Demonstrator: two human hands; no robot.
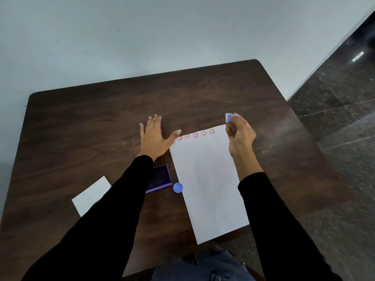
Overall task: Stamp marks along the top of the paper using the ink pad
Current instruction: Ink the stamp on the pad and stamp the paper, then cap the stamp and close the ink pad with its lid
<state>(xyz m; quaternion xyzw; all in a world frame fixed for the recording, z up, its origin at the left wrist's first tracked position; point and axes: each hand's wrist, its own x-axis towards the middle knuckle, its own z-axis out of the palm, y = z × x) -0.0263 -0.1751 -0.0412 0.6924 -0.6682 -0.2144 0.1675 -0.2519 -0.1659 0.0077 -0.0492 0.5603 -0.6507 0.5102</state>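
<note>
Nearest the person, blue denim trousers (203,266) showed just past the front edge of the dark brown wooden table (81,122), and two black sleeves (113,209) reached forward over it. Under the left sleeve lay a small white rectangular card (89,196), flat on the wood near the left front.

A little farther in sat the purple rectangular ink pad (161,177), open, its dark inked face up, partly hidden by the left forearm. Just beside its right corner rested a small round blue cap (178,187), touching or nearly touching the left edge of the paper; I could not tell which.

The long white sheet of paper (207,179) lay slightly askew in the middle of the table. Along its top edge ran a row of red smiley-face stamp marks (195,135), the leftmost partly covered by a thumb.

The left hand (153,138) lay flat and released on the table, fingers spread, its thumb pressing the paper's top left corner. The right hand (240,134) was raised just above the paper's top right corner, its fingertips pinching a small light-blue stamp (230,117), lifted clear of the sheet.

Beyond stood a plain pale wall (162,33), with dark speckled stone floor (345,98) to the right.
</note>
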